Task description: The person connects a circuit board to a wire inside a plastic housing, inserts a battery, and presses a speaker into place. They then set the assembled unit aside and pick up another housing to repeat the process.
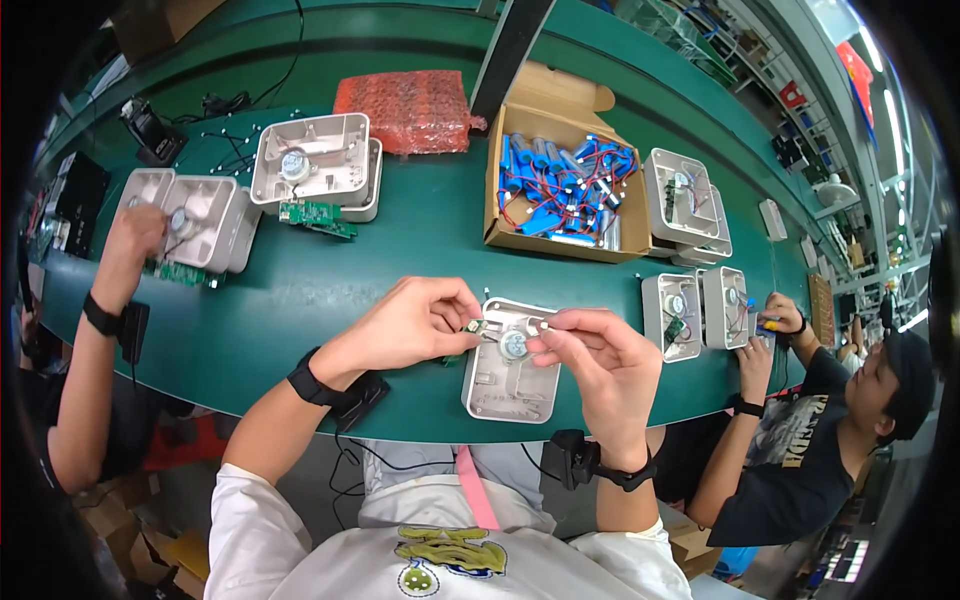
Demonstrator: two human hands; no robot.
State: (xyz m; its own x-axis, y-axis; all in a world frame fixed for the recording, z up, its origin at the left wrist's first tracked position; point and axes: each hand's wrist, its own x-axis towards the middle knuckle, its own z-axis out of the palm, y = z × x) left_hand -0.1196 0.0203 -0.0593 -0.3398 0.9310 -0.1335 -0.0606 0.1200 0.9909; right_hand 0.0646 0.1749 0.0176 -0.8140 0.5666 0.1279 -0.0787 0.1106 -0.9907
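Note:
On the green bench in front of me lies an open light-grey plastic housing [484, 395] with a round silver speaker [514, 346] in its middle. Over its left rim, my left hand [415, 322] is closed on a small green circuit board [474, 326], mostly hidden by the fingers. My right hand [603, 362] is above the right rim, thumb and forefinger pinching a small white connector [543, 325]. Thin wires run near the speaker between both hands; where they end I cannot make out.
Beyond the housing stands a cardboard box [570, 246] of blue battery cells with red wires. Similar housings [310, 165] are stacked at left and others [672, 315] at right. Red bubble wrap [405, 110] lies at the back. Co-workers' hands [142, 232] work on both sides.

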